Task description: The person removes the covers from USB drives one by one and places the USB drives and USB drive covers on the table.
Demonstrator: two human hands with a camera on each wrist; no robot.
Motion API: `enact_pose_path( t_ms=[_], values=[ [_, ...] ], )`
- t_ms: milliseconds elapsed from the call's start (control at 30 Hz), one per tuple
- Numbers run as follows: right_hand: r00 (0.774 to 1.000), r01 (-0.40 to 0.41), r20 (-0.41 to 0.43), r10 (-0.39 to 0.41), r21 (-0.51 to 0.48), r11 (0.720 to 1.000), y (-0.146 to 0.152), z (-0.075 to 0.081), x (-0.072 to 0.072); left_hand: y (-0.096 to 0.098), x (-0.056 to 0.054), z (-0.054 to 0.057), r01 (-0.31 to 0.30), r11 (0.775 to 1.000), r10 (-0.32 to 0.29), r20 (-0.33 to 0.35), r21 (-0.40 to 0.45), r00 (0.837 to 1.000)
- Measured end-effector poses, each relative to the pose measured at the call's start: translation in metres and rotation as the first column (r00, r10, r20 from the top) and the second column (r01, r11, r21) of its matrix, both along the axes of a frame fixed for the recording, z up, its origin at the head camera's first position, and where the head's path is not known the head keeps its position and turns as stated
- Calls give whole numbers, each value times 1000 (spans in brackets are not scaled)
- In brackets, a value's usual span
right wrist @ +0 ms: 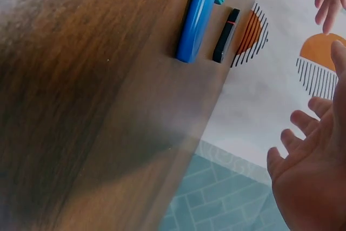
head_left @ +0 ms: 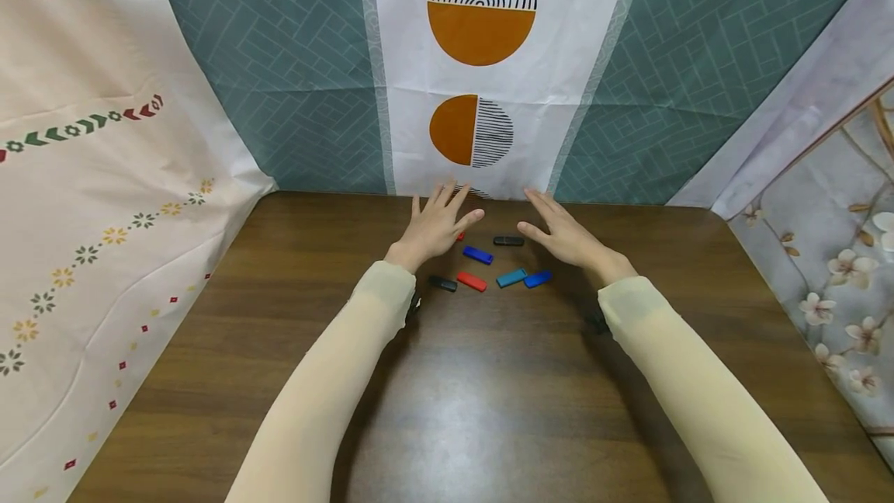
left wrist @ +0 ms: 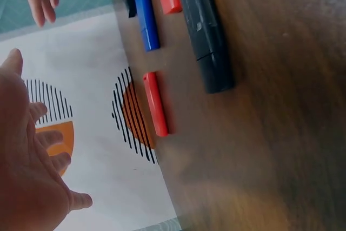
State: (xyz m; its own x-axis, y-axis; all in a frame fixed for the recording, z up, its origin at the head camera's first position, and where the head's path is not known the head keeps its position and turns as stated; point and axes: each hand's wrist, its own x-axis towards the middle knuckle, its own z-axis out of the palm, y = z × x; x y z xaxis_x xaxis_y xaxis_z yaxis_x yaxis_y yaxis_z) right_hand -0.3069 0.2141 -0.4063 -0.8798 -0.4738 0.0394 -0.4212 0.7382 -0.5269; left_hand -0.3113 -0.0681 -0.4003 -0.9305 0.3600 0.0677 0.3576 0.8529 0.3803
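Observation:
My left hand (head_left: 433,230) hovers over the back of the table with its fingers spread, holding nothing. Across from it my right hand (head_left: 569,239) is also raised, fingers extended and palm turned inward. Between and below them lie several small capped sticks that look like USB flash drives. A black stick (head_left: 443,283), a red stick (head_left: 472,281), a teal stick (head_left: 511,278) and a blue stick (head_left: 538,279) form the nearer row. Farther back are another blue stick (head_left: 478,255) and a slim black stick (head_left: 508,241). A second red stick (left wrist: 155,104) is mostly hidden behind my left hand in the head view.
The brown wooden table (head_left: 447,379) reaches back to a hanging patterned cloth (head_left: 307,99) with orange half-circles. Cream embroidered cloth (head_left: 105,177) borders the left side, and a flowered cloth (head_left: 838,278) the right.

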Motion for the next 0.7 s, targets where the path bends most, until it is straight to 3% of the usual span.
enact_pose_path(
  t_ms=[233,500,700],
  values=[
    [1000,-18,21,19,-21,1000,1,1,9,3,13,1,29,999,-29,-6,26,1000],
    [998,-29,47,31,-50,998,3,-4,23,15,30,11,95,995,-94,-44,33,995],
    [997,-39,69,44,-72,997,6,-9,34,17,38,8,100,995,-99,-27,28,995]
  ],
)
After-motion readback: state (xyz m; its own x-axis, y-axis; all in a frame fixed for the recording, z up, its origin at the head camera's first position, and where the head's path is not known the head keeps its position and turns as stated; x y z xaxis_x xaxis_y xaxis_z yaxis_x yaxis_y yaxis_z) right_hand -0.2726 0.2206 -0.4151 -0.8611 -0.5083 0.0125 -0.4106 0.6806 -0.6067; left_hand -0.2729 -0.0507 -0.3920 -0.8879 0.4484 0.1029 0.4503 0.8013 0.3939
